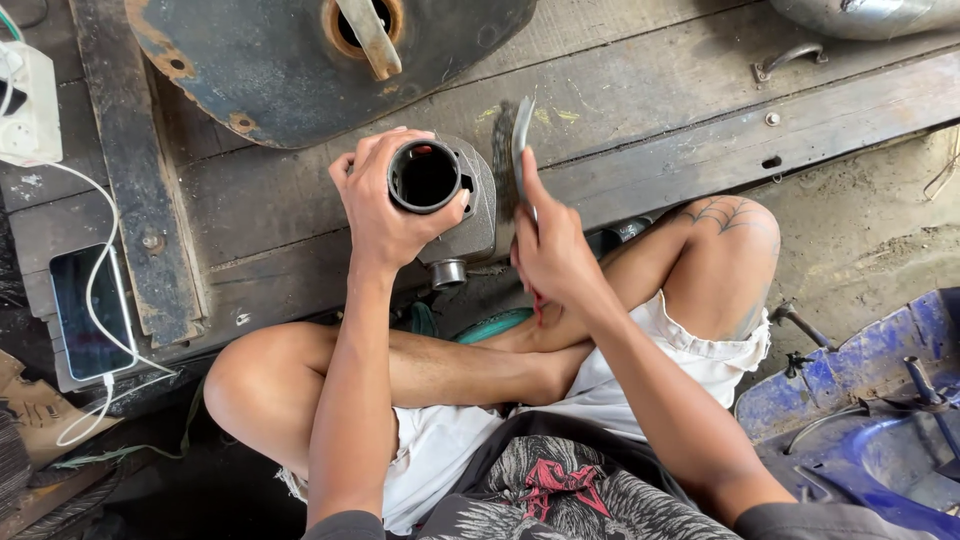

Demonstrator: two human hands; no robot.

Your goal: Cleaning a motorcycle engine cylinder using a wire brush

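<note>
While the person sits cross-legged on the ground, the left hand [385, 205] has its grip closed around a grey metal engine cylinder [450, 205], fingers wrapped about the dark round sleeve at its top, whose open bore faces the camera. The cylinder is held up off the wooden platform [620, 120] that lies beyond it. Just right of that grip, the right hand [555, 250] is closed on the handle of a wire brush [510, 160], whose blurred bristles touch the cylinder's finned side. Beyond both grips, a rusty dark blue fuel tank [290, 70] rests on the platform, a metal strip sticking out of its filler hole. Well to the left of the left-hand grip lies a phone [88, 312] with a white cable [100, 240] running up to a white power strip [30, 105]. Below and far right of the right-hand grip sits a blue machine body [880, 420].
</note>
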